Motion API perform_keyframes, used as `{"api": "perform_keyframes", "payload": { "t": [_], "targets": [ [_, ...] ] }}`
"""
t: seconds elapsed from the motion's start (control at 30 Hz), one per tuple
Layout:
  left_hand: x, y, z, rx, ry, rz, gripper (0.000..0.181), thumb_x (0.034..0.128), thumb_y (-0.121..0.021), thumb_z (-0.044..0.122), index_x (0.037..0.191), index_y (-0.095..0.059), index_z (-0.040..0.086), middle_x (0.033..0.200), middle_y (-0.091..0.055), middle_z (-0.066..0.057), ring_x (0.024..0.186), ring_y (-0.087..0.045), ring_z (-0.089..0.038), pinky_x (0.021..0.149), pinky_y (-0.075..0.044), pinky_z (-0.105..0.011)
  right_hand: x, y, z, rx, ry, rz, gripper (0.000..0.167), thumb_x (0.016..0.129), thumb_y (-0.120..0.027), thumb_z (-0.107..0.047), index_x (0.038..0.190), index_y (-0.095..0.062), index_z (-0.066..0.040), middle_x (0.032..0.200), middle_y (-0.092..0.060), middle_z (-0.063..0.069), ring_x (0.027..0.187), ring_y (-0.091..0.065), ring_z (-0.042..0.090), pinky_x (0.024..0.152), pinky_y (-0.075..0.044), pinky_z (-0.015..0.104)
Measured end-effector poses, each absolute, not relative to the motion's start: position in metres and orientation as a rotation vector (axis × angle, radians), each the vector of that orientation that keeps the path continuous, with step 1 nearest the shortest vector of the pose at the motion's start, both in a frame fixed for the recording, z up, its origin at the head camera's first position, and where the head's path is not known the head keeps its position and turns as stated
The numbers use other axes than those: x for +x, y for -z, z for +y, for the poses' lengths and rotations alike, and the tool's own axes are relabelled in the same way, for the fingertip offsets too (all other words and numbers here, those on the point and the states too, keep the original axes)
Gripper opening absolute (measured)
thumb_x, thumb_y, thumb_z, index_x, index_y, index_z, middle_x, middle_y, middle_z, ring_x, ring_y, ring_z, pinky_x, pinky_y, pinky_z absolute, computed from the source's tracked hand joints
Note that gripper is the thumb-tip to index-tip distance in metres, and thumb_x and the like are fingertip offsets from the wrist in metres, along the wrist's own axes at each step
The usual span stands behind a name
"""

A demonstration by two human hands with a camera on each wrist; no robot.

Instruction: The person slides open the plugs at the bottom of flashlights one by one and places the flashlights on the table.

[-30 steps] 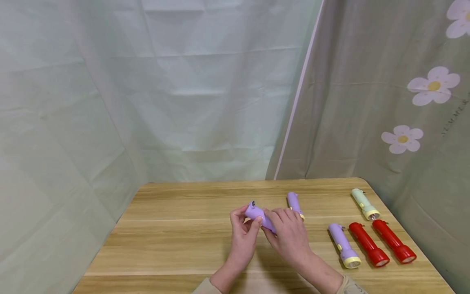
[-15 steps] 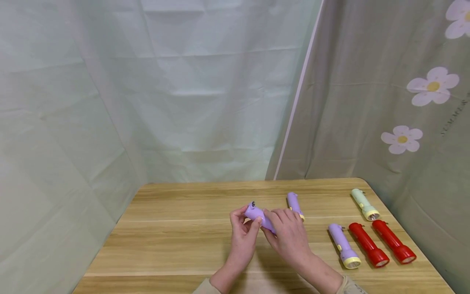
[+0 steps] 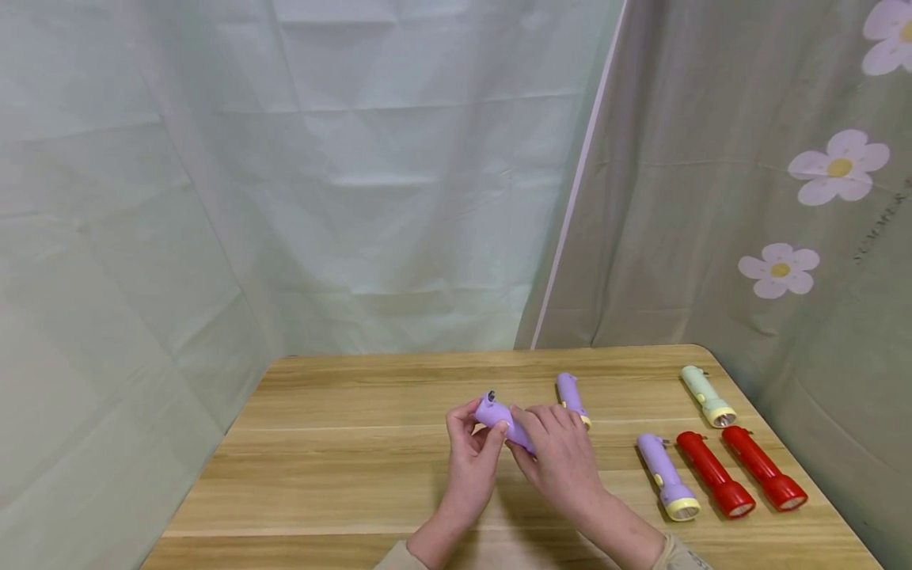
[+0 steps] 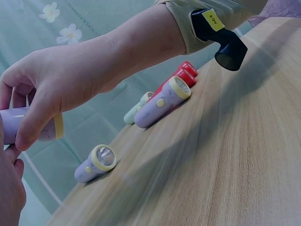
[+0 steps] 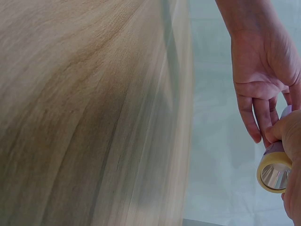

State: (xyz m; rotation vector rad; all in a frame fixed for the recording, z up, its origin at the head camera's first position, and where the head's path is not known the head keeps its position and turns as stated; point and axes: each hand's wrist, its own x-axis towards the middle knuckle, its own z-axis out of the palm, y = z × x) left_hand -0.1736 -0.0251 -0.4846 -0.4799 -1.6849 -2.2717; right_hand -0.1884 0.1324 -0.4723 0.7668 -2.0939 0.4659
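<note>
Both hands hold a purple flashlight (image 3: 492,411) above the table. My left hand (image 3: 472,465) pinches its tail end, where a small dark metal clip sticks up. Toward the head end, my right hand (image 3: 564,455) grips the body and hides much of it in the head view. A yellow rim (image 4: 59,125) shows past the right hand in the left wrist view. From the right wrist, the reflector (image 5: 275,175) of the held flashlight is visible. Behind the right hand lies another purple flashlight (image 3: 570,396), partly covered by the fingers.
On the table's right lie a third purple flashlight (image 3: 668,477), two red flashlights (image 3: 715,475) side by side and a pale green flashlight (image 3: 708,396) farther back. The wooden table (image 3: 328,459) ends at curtains (image 3: 399,198) behind and on both sides.
</note>
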Motion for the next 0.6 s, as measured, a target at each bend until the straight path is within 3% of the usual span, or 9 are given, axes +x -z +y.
{"api": "perform_keyframes", "payload": {
  "t": [0.6],
  "targets": [
    [-0.1727,0.4834,-0.0251,-0.463,2.290,-1.692,0.049,0.1020,-0.060,0.002,0.139,-0.028,0.000,0.136,-0.046,-0.024,0.113,-0.060,-0.033,0.090,-0.054,-0.027,-0.1884,0.4725,0.1326,0.768,-0.464,-2.090,0.050,0.075,-0.088,-0.020,0.120,-0.071,-0.010,0.100,-0.069,0.002,0.090,-0.061,0.026,0.073,-0.046,0.044]
  ]
}}
